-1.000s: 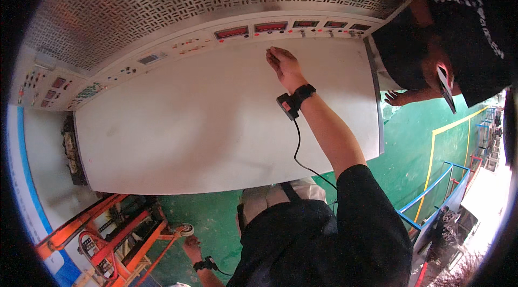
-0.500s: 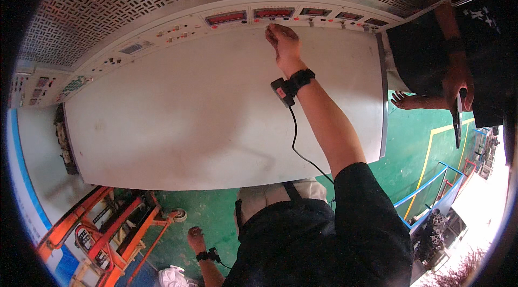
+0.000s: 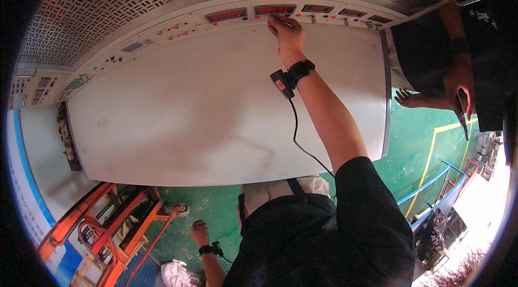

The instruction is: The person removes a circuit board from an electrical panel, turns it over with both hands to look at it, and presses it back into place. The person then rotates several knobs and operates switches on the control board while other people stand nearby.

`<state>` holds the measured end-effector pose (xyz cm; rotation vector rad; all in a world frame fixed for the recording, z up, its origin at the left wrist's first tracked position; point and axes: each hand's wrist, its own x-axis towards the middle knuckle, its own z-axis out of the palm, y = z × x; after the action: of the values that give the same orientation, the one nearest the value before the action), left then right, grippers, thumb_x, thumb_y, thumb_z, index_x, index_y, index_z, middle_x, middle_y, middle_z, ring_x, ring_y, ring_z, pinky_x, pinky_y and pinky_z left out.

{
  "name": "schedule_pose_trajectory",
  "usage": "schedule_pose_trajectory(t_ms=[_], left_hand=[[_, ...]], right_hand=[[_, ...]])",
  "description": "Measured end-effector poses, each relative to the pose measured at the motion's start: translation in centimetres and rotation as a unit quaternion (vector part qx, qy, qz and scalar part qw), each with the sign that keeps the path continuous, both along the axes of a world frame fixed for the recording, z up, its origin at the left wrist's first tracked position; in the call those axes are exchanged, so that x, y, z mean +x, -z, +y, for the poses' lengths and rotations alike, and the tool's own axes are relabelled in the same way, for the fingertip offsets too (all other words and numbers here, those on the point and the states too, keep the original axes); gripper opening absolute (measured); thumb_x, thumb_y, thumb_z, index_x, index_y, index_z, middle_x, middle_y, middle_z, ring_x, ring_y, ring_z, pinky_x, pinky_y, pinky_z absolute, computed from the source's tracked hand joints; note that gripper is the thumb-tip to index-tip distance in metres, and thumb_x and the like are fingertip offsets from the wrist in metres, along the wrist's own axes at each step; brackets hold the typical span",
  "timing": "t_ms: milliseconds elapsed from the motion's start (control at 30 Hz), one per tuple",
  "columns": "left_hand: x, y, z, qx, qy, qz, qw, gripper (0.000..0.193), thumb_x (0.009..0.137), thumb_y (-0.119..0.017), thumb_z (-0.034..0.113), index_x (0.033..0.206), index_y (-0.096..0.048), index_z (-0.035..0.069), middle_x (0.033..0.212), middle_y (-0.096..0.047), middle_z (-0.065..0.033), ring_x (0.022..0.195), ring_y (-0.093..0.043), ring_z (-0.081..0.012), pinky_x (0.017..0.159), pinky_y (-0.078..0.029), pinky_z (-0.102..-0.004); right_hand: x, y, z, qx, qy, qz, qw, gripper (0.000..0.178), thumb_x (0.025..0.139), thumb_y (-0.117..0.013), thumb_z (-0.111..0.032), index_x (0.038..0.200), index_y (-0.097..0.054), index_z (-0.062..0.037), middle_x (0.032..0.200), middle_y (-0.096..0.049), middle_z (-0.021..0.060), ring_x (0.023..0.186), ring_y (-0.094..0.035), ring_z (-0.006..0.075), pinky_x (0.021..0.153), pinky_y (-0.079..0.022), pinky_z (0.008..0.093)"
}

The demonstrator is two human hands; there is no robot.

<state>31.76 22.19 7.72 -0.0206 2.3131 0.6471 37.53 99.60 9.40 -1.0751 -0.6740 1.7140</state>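
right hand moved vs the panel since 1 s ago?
Yes. The right hand has gone up the white cabinet face to the strip of red displays, fingertips now at the controls beneath it.

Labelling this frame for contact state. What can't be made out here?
- Head view: fingertips of the right hand at the grey control panel strip; which button they touch is too small.
- Red display windows: readings blurred.
- Left hand: low, small, fingers unclear.
- Co-worker's hand: dark held object unclear.

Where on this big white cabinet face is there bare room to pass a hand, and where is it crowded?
The white panel is bare left of the right hand and its forearm. The control strip above it is packed with red displays and buttons. The right edge is crowded by another person's hand.
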Motion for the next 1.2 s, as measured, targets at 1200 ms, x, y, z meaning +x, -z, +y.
schedule_pose_trajectory(t_ms=[1200], left_hand=[[2.9,0.4,2.5,0.044,-0.062,-0.086,0.993,0.014,0.085,-0.057,0.011,0.097,-0.061,0.005,0.084,-0.065,-0.008,0.078,-0.065,-0.0176,0.062,-0.052,-0.0294]], right_hand=[[-0.6,2.5,1.7,0.152,-0.017,-0.317,0.936,0.021,0.08,-0.064,-0.02,0.077,-0.064,0.0014,0.07,-0.066,0.0124,0.063,-0.065,0.0238,0.058,-0.048,0.0356]])
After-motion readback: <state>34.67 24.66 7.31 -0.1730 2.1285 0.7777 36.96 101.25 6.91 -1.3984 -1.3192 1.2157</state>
